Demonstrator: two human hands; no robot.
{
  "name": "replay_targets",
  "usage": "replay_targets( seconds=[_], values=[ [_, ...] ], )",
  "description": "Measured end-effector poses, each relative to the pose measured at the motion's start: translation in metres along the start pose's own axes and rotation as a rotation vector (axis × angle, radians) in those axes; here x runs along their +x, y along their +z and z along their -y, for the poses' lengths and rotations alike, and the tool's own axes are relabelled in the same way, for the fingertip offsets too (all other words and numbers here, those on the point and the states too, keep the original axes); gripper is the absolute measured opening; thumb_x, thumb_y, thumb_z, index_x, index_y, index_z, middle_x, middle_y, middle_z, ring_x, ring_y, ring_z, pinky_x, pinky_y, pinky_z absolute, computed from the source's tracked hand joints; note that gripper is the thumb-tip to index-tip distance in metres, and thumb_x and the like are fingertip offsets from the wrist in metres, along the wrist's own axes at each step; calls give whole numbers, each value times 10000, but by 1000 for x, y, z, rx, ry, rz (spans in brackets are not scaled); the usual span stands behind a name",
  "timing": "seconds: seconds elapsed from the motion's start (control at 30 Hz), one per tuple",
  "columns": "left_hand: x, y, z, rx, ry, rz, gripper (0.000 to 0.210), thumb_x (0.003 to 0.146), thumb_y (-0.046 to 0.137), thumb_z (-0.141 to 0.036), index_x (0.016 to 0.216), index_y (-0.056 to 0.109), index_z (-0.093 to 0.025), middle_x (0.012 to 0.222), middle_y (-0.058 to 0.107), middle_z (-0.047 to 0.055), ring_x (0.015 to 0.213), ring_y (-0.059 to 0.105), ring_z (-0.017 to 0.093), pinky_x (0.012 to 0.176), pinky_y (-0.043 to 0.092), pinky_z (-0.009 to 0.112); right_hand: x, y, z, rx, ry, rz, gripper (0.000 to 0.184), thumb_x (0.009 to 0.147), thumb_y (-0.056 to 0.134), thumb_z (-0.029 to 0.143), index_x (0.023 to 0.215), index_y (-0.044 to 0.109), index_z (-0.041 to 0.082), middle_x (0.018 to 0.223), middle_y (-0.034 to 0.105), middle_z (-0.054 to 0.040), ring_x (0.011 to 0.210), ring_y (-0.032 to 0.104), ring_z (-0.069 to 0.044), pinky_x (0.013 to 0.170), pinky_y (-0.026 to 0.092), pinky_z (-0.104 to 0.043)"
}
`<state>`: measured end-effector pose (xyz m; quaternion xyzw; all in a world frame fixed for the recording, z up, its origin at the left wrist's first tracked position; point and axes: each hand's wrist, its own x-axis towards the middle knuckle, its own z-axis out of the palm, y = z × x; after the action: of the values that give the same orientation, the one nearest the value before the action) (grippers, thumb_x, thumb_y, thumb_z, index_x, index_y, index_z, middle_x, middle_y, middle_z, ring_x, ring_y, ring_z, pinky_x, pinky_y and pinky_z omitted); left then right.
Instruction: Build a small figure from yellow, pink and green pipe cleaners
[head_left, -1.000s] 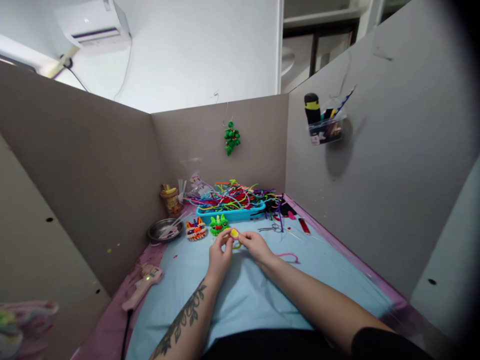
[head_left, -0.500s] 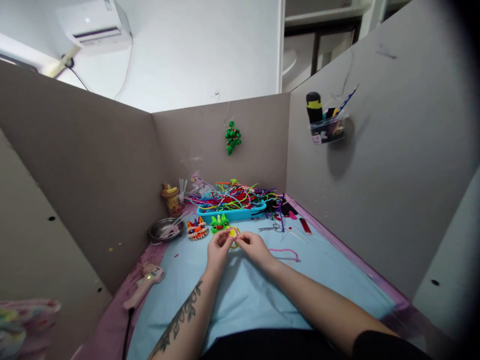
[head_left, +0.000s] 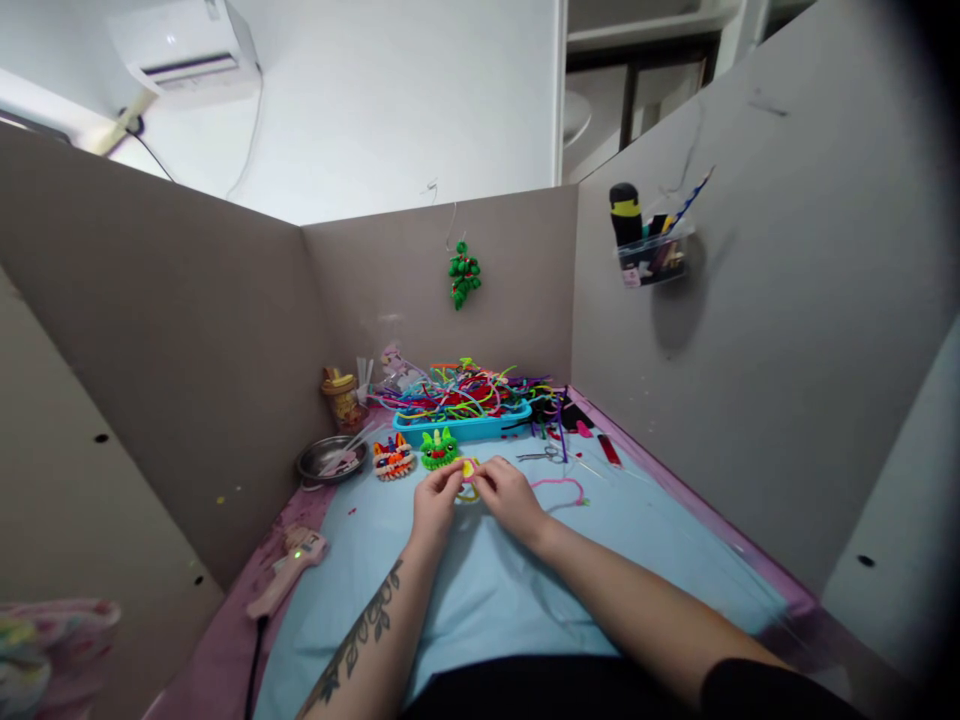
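Yellow pipe-cleaner piece (head_left: 469, 468) is sitting mid-mat, toward the far edge of the blue mat (head_left: 480, 590), pinched between the left hand (head_left: 435, 505) and right hand (head_left: 504, 492); a pink pipe cleaner (head_left: 559, 485) is trailing right. Keeping both pinches tight and winding in small turns looks wise.

Bare hands (head_left: 480, 500) and forearms, a dark leafy tattoo along the left forearm, black clothing at the bottom edge.
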<state>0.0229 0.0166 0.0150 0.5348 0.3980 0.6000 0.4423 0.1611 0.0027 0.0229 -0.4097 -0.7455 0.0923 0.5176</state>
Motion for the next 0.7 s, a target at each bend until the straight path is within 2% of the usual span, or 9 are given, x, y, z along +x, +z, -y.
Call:
replay_targets(
  seconds=[0.23,0.4,0.6,0.7],
  values=[
    [-1,3,-2,-60,11,53,412,609,726,-313,964,623,-130,935,693,118,824,652,211,742,501,324,3,-1,-4,122,87,21,126,809,497,196,773,617,185,760,579,-34,749,536,-161,695,414,-278],
    [-1,0,-3,-44,-7,31,420,617,721,-341,959,623,-117,884,703,114,790,660,214,711,512,322,3,-4,-8,100,37,71,113,804,499,183,865,594,185,812,576,-37,774,521,-162,706,409,-279],
    [-2,0,-4,-53,-6,18,369,632,714,-342,920,654,-119,890,705,113,793,657,208,730,504,316,4,-12,-10,-39,-38,47,120,828,477,186,786,589,193,777,567,-42,765,505,-174,717,388,-289],
    [-2,0,-4,-26,9,22,364,629,715,-349,911,666,-125,913,701,115,815,652,212,737,502,316,6,-14,-9,-34,-50,39,125,821,491,187,792,612,199,789,582,-46,778,507,-178,731,386,-295]
  ],
)
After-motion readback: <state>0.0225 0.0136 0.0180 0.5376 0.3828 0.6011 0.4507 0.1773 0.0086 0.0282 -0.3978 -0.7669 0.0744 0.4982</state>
